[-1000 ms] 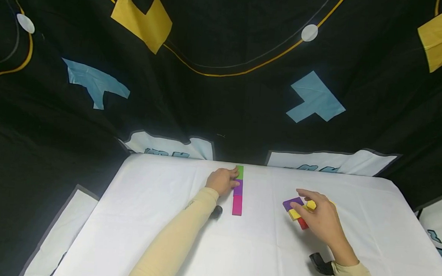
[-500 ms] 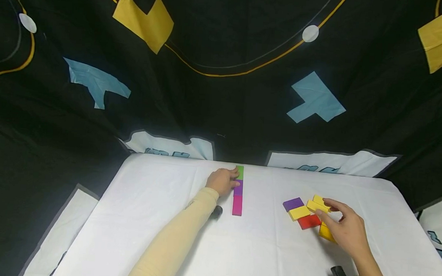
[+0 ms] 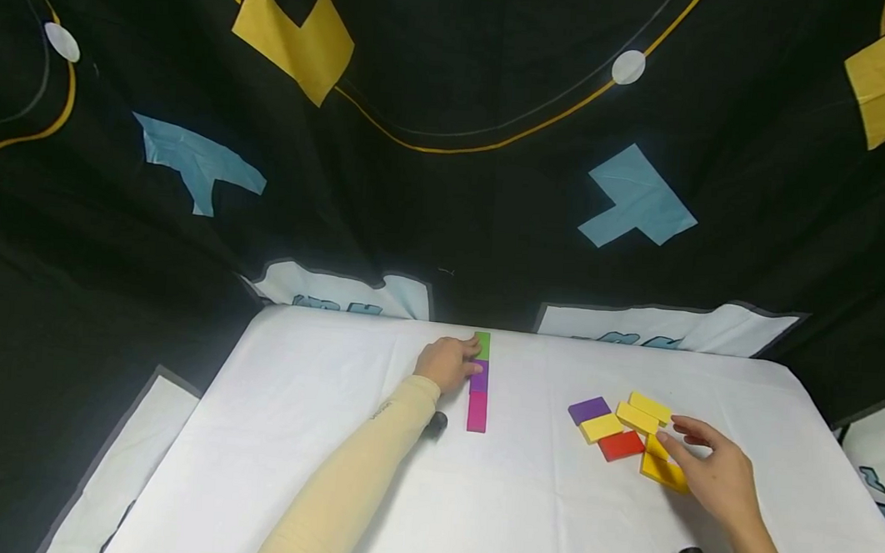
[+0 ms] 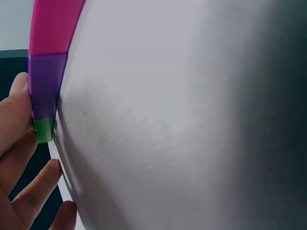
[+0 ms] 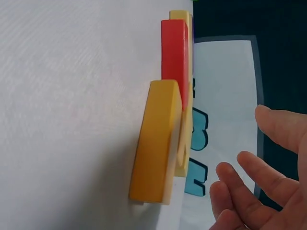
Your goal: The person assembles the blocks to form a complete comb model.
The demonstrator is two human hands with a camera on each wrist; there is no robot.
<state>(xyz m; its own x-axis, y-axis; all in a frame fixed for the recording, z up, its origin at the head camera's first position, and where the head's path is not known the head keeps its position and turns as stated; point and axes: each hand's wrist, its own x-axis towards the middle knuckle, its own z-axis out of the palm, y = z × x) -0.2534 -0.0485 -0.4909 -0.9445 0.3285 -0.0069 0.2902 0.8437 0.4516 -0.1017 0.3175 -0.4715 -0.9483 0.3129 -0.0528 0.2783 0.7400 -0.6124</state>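
Observation:
In the head view my left hand [image 3: 441,364] rests against the left side of a straight row of flat blocks. The row runs from a green block [image 3: 482,345] at the far end through a purple block [image 3: 479,376] to a pink block [image 3: 476,412]. Its thumb touches the purple block; the forefinger reaches the green one. My right hand [image 3: 718,470], with thumb and fingers apart and nothing between them, hovers at the right edge of a loose group. A yellow block [image 3: 661,472] lies nearest that hand, beside a red block [image 3: 620,445].
More yellow blocks [image 3: 638,418] and another purple block [image 3: 589,410] belong to the loose group, right of the row. White cloth [image 3: 520,514] covers the table, whose far edge lies just behind the green block. A black curtain [image 3: 482,228] hangs beyond.
My right hand has moved right and closer to me, from over the second purple block to the group's right edge, uncovering red and yellow blocks. The left hand stays put.

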